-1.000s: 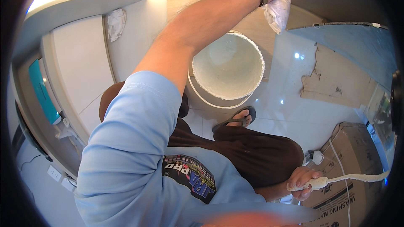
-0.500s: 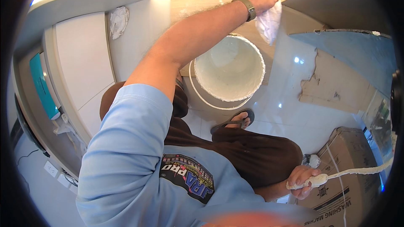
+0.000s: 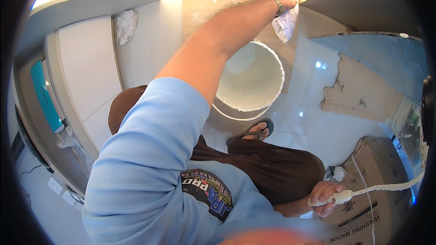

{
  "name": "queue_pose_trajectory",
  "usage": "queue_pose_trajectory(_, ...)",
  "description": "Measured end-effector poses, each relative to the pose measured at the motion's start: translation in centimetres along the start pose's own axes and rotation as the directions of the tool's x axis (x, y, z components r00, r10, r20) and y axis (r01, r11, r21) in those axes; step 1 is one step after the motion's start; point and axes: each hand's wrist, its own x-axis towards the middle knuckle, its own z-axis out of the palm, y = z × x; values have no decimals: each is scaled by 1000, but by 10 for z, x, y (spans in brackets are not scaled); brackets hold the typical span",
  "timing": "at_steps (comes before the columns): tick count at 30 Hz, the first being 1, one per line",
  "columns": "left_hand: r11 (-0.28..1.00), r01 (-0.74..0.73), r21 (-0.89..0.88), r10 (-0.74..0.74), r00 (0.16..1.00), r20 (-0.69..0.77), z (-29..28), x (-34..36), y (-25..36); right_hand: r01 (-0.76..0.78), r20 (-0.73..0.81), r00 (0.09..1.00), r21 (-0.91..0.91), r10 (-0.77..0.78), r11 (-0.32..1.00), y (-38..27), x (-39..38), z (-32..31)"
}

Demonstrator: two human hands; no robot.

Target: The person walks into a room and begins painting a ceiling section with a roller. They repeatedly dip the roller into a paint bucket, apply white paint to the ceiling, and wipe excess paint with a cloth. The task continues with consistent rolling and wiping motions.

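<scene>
My left arm reaches up and away, a watch on its wrist. My left hand [image 3: 285,0] is closed on a white cloth [image 3: 285,26], pressed near the lit corner at the top of the view. The cloth hangs down beyond the rim of a white bucket [image 3: 278,79], whose inside is pale and whose rim is crusted with paint. At the lower right my right hand [image 3: 326,197] wraps round a paint-caked handle [image 3: 343,196]. From it a coated rod [image 3: 386,187] runs to the right edge, where the tool's head is not visible.
A cardboard box [image 3: 377,177] with a white strap stands by my right knee. Torn cardboard [image 3: 359,88] lies on the tiled floor at right, near a bluish sheet [image 3: 386,54]. Another crumpled white cloth [image 3: 126,26] is at upper left, beside white panels [image 3: 86,50] and a shelf.
My left arm has stretched farther out and its elbow has moved right, covering more of the bucket. The hand and cloth have shifted slightly up and left. My right hand stays nearly still.
</scene>
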Motion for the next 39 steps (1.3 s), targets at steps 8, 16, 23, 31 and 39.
queue_pose_trajectory(8,985,-57,163,77,990,-119,1,13,20,7,16,1000,-21,-7,1000,-2,-4,2)
queue_pose_trajectory(16,863,-278,422,319,947,-28,-13,9,26,-8,92,996,-3,9,1000,-3,-6,0)
queue_pose_trajectory(23,931,32,-362,-62,995,-72,-61,-45,65,2,62,998,-3,-1,1000,-2,-7,-1)
queue_pose_trajectory(31,534,19,-845,-63,998,-18,-76,-114,34,8,29,1000,-14,-8,1000,0,-2,-3)
queue_pose_trajectory(39,853,144,-501,-141,989,45,-45,-83,3,4,3,1000,3,-4,1000,1,-1,2)
